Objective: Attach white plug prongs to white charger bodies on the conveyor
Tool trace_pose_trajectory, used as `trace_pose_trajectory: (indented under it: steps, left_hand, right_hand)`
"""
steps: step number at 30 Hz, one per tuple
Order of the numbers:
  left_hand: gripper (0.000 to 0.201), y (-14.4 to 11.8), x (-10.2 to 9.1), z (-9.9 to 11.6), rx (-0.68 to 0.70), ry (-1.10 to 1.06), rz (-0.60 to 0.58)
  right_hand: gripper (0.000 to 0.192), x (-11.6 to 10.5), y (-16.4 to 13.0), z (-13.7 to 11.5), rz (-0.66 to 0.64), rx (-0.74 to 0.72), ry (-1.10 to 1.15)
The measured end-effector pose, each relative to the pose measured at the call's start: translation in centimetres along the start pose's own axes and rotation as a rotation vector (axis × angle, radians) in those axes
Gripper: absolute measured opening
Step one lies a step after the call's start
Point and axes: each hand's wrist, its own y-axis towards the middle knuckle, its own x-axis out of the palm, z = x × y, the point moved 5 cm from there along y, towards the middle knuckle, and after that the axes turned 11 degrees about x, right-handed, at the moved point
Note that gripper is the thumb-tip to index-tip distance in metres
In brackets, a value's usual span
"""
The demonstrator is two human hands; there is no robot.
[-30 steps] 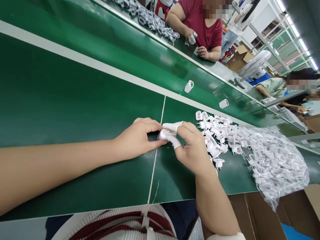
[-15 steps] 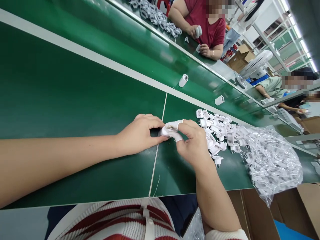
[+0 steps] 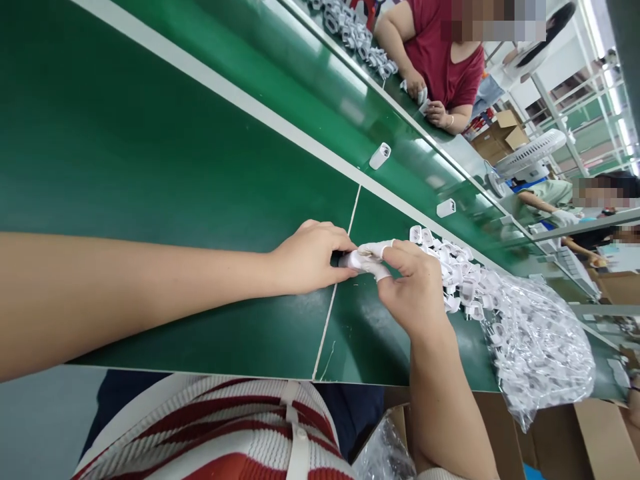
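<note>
My left hand (image 3: 313,257) is closed, its thumb and fingertips pinching one end of a white plastic charger part (image 3: 352,260). My right hand (image 3: 413,283) wears white finger covers on its thumb and forefinger, which grip the other end. Both hands meet low over the green worktop, close to a pale seam line. Fingers cover most of the part, so its exact shape is hidden. To the right of my right hand lies a loose pile of white plug pieces with metal pins (image 3: 467,283).
A clear plastic bag (image 3: 550,340) full of white plug pieces lies at the right, over the table edge. Two white charger housings (image 3: 381,156) stand on the green conveyor strip (image 3: 310,127). A cardboard box (image 3: 555,433) sits below. Across the line, a co-worker in red (image 3: 440,60) handles white parts.
My hands keep their grip on the charger part, with little visible change between them. The whole view has shifted and tilted slightly. The opposite co-worker's hands have come lower and closer together.
</note>
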Motion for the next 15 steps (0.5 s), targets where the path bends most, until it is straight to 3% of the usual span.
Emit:
trace_pose_trajectory:
  steps: [4, 8, 15]
  left_hand:
    - [0.029, 0.0, 0.1, -0.1, 0.009, -0.005, -0.007]
    - [0.026, 0.0, 0.4, 0.0, 0.046, -0.062, -0.008]
    - [0.032, -0.8, 0.3, 2.0, -0.071, -0.485, 0.015]
  right_hand:
    - [0.026, 0.2, -0.4, 0.6, 0.036, 0.078, 0.133]
    - [0.029, 1.7, -1.2, 2.4, 0.042, 0.293, 0.471]
    - [0.022, 3.0, -2.3, 4.2, 0.109, 0.568, 1.069]
